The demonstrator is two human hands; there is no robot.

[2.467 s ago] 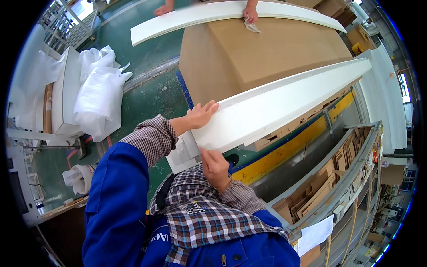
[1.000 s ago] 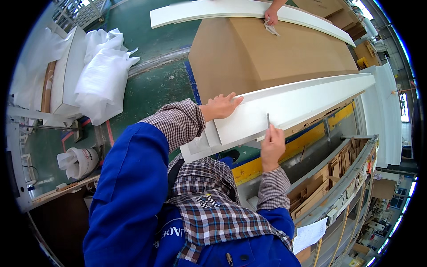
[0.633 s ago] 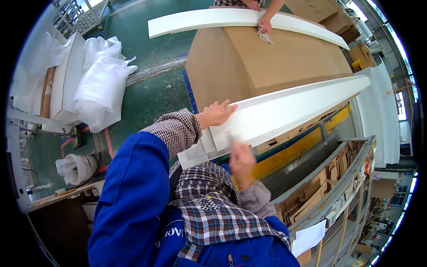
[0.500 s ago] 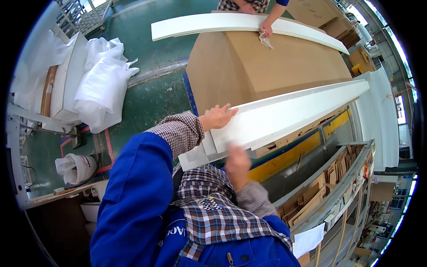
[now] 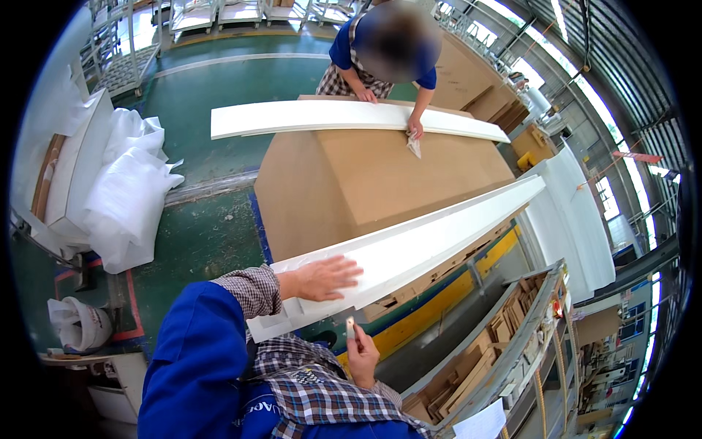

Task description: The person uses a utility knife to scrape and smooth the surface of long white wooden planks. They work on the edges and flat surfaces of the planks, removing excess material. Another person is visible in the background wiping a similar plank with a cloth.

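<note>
The left hand (image 5: 319, 279) lies over the white board (image 5: 428, 251), fingers apart. The right hand (image 5: 363, 357) has its grip clamped on a tool (image 5: 351, 329).

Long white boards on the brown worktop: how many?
2: near board, under the left hand; far board, by the co-worker's hands. Any stacked beneath would be hidden.

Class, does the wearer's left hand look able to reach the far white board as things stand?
Probably not without moving closer: the left hand is over the near white board, and the brown cardboard lies between it and the far white board.
</note>
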